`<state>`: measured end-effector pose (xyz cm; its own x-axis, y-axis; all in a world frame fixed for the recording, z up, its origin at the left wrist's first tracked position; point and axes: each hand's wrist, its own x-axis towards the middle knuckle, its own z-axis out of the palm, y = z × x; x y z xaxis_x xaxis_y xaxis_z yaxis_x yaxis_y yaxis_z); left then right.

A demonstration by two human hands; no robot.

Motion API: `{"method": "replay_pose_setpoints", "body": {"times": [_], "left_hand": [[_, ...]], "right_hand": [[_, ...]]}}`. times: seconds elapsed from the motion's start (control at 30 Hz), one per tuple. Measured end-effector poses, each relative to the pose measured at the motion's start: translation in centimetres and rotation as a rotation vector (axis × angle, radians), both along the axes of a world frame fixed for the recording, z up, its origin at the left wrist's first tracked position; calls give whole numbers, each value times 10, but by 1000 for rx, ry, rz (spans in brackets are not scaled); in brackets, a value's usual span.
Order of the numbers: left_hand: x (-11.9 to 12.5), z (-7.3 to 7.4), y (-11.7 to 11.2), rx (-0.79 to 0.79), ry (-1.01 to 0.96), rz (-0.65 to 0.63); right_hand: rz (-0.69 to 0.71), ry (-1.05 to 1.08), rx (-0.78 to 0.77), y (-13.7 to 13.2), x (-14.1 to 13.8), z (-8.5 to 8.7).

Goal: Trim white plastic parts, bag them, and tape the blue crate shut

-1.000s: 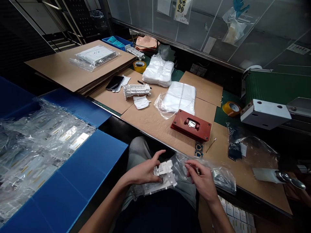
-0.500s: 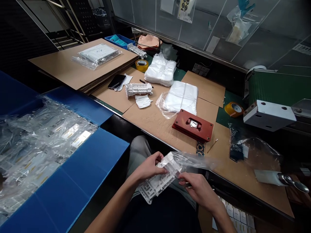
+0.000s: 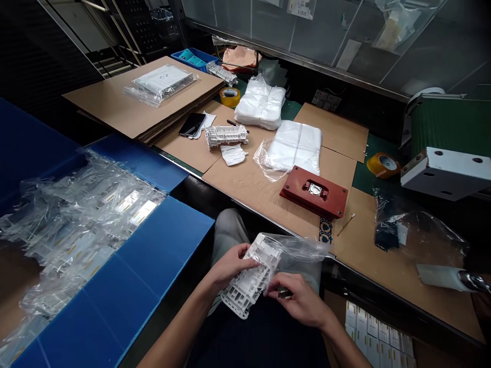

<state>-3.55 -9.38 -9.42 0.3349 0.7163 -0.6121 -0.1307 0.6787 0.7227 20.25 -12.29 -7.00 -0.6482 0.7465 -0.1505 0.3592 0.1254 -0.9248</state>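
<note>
My left hand (image 3: 232,266) grips the upper left side of a white plastic ribbed frame (image 3: 245,290), held tilted above my lap. A clear plastic bag (image 3: 303,249) covers part of the frame, its loose end trailing to the right. At the frame's right side, the fingers of my right hand (image 3: 297,296) are closed on the bag's edge. A short dark stick-like object (image 3: 285,294) pokes out from under those fingers; its kind is not clear.
A red fixture block (image 3: 314,191) lies on the cardboard-covered bench, with stacks of white bags (image 3: 294,145) behind it. Another white frame (image 3: 226,136) and a phone (image 3: 192,124) are farther left. To my left a blue box (image 3: 161,266) holds bagged parts.
My right hand has moved down along the frame's right side, drawing the bag's edge lower. My left hand still holds the frame. The view has shifted slightly.
</note>
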Motion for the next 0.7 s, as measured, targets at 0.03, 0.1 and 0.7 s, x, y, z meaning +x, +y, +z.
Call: {"method": "replay_pose_setpoints", "body": {"times": [0.03, 0.1, 0.7], "left_hand": [[1, -2, -1, -9, 10, 26], [3, -5, -5, -27, 27, 83], [-4, -59, -8, -445, -196, 609]], "right_hand": [[-50, 25, 2, -2, -4, 0], [-194, 88, 29, -3, -11, 2], [18, -63, 1, -2, -29, -26]]}}
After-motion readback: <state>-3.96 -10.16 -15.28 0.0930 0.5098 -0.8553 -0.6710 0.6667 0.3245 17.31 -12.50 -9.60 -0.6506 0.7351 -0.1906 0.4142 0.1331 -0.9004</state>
